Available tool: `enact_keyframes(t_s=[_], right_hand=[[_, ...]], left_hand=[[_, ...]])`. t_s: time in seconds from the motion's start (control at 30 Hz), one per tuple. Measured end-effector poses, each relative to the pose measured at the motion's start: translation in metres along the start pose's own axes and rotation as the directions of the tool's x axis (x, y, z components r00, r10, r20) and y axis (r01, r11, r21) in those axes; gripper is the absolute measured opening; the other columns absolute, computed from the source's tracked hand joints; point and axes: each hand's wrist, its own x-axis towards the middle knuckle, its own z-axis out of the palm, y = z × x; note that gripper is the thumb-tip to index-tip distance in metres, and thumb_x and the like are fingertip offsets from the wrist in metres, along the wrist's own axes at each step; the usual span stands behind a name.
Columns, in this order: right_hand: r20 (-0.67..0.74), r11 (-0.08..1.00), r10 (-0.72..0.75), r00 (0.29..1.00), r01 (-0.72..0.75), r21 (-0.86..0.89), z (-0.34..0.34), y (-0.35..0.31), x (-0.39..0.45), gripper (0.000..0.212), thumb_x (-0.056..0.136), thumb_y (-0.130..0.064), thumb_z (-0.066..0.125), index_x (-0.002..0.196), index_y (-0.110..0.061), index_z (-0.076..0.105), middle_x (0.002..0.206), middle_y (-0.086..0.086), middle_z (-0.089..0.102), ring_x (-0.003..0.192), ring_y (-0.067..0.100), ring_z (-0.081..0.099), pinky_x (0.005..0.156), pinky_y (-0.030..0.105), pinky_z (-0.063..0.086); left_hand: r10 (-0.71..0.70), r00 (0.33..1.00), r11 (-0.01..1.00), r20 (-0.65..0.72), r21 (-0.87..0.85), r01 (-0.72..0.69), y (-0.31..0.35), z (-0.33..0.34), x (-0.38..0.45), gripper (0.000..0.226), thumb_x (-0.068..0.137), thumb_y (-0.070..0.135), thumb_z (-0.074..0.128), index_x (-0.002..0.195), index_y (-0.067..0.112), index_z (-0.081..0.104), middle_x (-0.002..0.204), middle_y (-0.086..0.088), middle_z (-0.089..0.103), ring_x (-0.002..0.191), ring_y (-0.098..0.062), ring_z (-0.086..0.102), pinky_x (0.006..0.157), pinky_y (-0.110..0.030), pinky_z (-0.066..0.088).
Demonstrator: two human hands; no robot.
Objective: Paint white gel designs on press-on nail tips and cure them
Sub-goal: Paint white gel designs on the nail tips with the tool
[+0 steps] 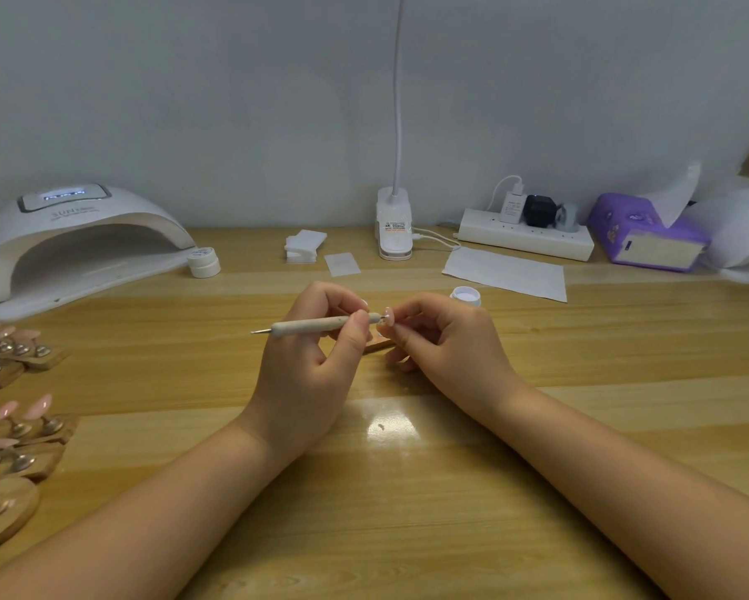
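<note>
Left hand [316, 339] pinches pen [321, 326], axis running left-right, tip touching nail tip [388, 317] just to its right. Right hand [442, 335] pinches that tip's holder, mid-table. Gel pot [466, 295] sits behind the right hand.

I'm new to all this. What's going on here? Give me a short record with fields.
left hand: left hand grips a dotting pen, its tip at the nail tip
right hand: right hand pinches a pink nail tip on a small wooden holder
gel: open pot of white gel just behind the right hand
curing lamp: white lamp at far left, display lit
waiting: more pink nail tips on holders along the left edge
surface: wooden table
</note>
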Motion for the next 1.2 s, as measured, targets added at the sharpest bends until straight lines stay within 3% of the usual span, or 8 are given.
enact_keyframes(t_s=[0.43, 0.67, 0.97, 1.2], right_hand=[[0.002, 1.0, 0.003, 1.0, -0.003, -0.021, -0.001, -0.002, -0.001, 0.008, 0.088, -0.011, 0.068, 0.096, -0.011, 0.069, 0.085, -0.002, 0.072, 0.068, 0.012, 0.071, 0.065, 0.035, 0.059], [-0.005, 1.0, 0.007, 1.0, -0.008, -0.022, 0.0, -0.002, 0.0, 0.008, 0.088, -0.014, 0.068, 0.094, -0.009, 0.069, 0.083, -0.005, 0.072, 0.066, 0.013, 0.071, 0.068, 0.04, 0.059], [0.001, 1.0, 0.011, 1.0, -0.011, 0.0, -0.001, -0.002, -0.002, 0.007, 0.089, -0.013, 0.067, 0.095, -0.014, 0.068, 0.085, -0.007, 0.072, 0.067, 0.011, 0.071, 0.065, 0.035, 0.059], [-0.087, 0.99, -0.04, 0.995, 0.052, 0.134, -0.003, -0.012, -0.002, 0.007, 0.089, -0.012, 0.066, 0.095, -0.009, 0.068, 0.079, -0.005, 0.071, 0.068, 0.013, 0.071, 0.056, 0.032, 0.059]], left_hand=[[0.026, 1.0, 1.0, -0.007, -0.001, -0.026, -0.001, -0.001, 0.0, 0.004, 0.091, 0.02, 0.054, 0.092, 0.016, 0.055, 0.082, -0.003, 0.064, 0.077, -0.013, 0.064, 0.068, -0.028, 0.053], [0.087, 0.995, 0.995, -0.058, -0.051, -0.09, 0.003, 0.0, 0.001, 0.009, 0.089, 0.03, 0.051, 0.097, 0.025, 0.05, 0.081, 0.007, 0.061, 0.077, -0.008, 0.064, 0.068, -0.015, 0.048], [0.101, 0.995, 0.995, -0.021, 0.001, -0.101, 0.002, 0.0, -0.001, 0.014, 0.087, 0.028, 0.05, 0.089, 0.015, 0.056, 0.08, 0.001, 0.062, 0.076, -0.011, 0.062, 0.068, -0.019, 0.047], [0.075, 0.992, 0.993, -0.101, -0.086, -0.083, 0.003, -0.001, 0.001, 0.008, 0.088, 0.026, 0.051, 0.094, 0.022, 0.052, 0.083, 0.017, 0.063, 0.079, -0.005, 0.063, 0.069, -0.015, 0.048]])
